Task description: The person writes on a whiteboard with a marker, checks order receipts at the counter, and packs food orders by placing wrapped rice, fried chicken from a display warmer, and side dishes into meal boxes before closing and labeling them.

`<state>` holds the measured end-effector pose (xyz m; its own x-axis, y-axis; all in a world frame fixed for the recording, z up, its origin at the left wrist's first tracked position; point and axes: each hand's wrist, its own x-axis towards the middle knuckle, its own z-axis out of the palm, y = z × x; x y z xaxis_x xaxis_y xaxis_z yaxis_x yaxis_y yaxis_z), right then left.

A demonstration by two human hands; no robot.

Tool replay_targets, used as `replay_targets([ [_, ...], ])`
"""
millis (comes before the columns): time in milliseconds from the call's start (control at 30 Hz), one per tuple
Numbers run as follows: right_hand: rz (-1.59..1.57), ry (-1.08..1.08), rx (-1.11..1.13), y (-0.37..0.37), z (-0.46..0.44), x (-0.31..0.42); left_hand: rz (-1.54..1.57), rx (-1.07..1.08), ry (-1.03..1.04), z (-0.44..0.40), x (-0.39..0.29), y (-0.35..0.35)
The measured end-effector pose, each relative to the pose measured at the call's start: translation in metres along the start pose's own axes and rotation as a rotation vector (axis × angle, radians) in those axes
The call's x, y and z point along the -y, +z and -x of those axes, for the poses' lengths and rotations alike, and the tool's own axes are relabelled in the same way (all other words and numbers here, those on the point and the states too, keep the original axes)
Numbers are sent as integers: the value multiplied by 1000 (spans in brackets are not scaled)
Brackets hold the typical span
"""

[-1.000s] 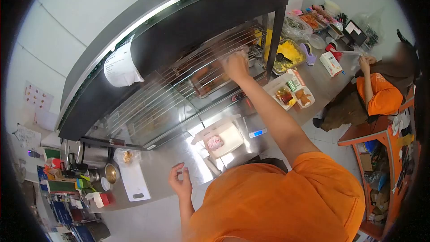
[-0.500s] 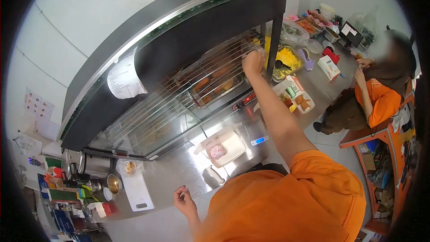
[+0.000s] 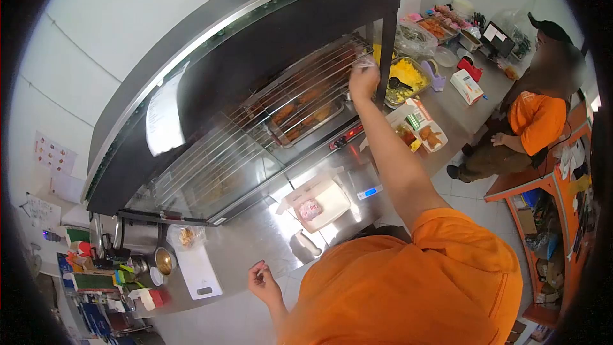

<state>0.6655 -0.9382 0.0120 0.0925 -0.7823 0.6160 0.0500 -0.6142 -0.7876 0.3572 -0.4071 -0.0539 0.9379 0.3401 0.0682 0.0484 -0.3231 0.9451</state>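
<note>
My right hand [image 3: 364,80] reaches into the right end of a glass-fronted food warmer [image 3: 319,9], beside its wire rack [image 3: 300,89]. Something clear like thin plastic shows at its fingers; what they hold is hard to make out. Under the rack, a metal tray [image 3: 281,137] holds browned pieces of food. My left hand [image 3: 264,280] hovers at the counter's front edge with curled fingers, nothing visible in it. Between the hands, an open carton [image 3: 335,204] with a round pink-and-white wrapped item [image 3: 309,209] lies on the steel counter, left of a small scale with a blue display [image 3: 370,192].
Filled food boxes [image 3: 429,135], a container of yellow food [image 3: 408,76] and a white-and-red box [image 3: 467,87] stand on the right. A co-worker [image 3: 536,121] stands beyond them, near an orange shelf [image 3: 562,185]. On the left are a white cutting board [image 3: 198,271] and a bowl [image 3: 164,260].
My right hand has moved rightward along the rack to the warmer's right end. My left hand has lowered slightly. The co-worker has straightened up and lowered a hand.
</note>
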Motion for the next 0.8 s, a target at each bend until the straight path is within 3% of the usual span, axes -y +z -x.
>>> replay_targets([
  [133,-167,232,53,-31,13,9,-2,9,7,1,4,1],
  [200,-212,418,240,-50,24,-12,4,8,17,-1,6,1],
  [267,-364,469,333,-70,44,-34,16,18,15,-4,3,1],
  [367,-641,872,709,-152,55,31,-4,65,-8,-6,1,2],
  [467,-531,1199,1021,-189,87,36,-76,113,-47,-4,-2,4],
  [533,-482,1188,1226,-200,128,22,-20,147,-42,-6,5,13],
  [667,-200,973,1359,-197,210,-8,-67,230,-3,-12,-11,32],
  [767,-268,1129,1466,-196,213,8,-10,270,18,-15,-14,36],
  [800,-432,1295,1441,-199,212,3,1,274,8,-16,-13,37],
])
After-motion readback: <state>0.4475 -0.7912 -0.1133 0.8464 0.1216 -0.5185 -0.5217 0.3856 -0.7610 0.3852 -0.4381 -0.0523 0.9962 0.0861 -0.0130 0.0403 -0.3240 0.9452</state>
